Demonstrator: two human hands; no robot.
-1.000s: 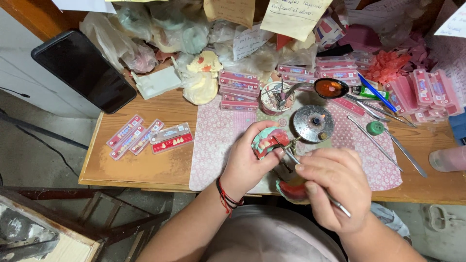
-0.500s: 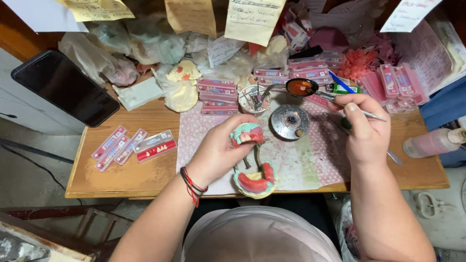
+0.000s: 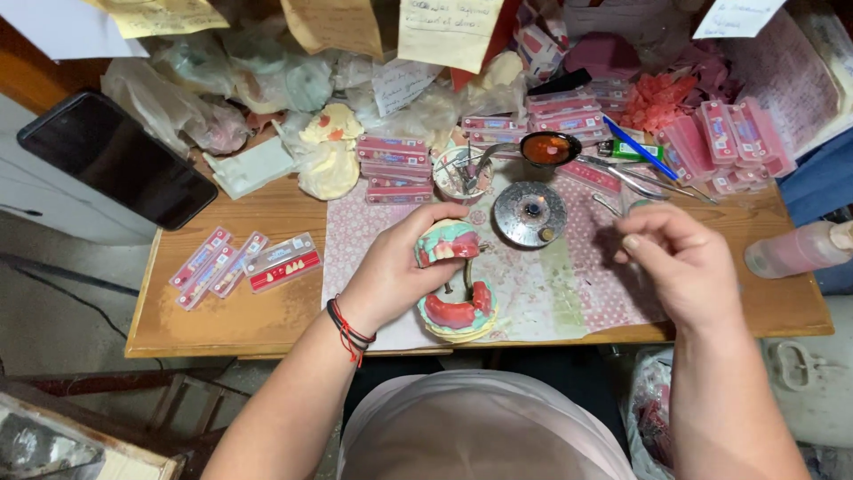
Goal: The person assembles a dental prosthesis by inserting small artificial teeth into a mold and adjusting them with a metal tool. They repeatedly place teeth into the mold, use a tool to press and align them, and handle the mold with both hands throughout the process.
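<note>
In left hand [image 3: 391,276] grip, denture model [image 3: 453,284], seemingly hinged

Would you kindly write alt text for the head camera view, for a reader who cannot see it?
Seen from above, the left hand grips a hinged dental model with pink wax gums over a cluttered wooden table, while the right hand pinches a thin metal tool beside a round metal dish.

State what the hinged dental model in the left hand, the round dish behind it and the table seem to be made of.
Dental model: seemingly pale matte plaster with glossy pink-red wax gums. Round dish: metal, by its grey sheen. Table: wood or wood laminate, with visible brown grain. The left hand grips the model.
</note>
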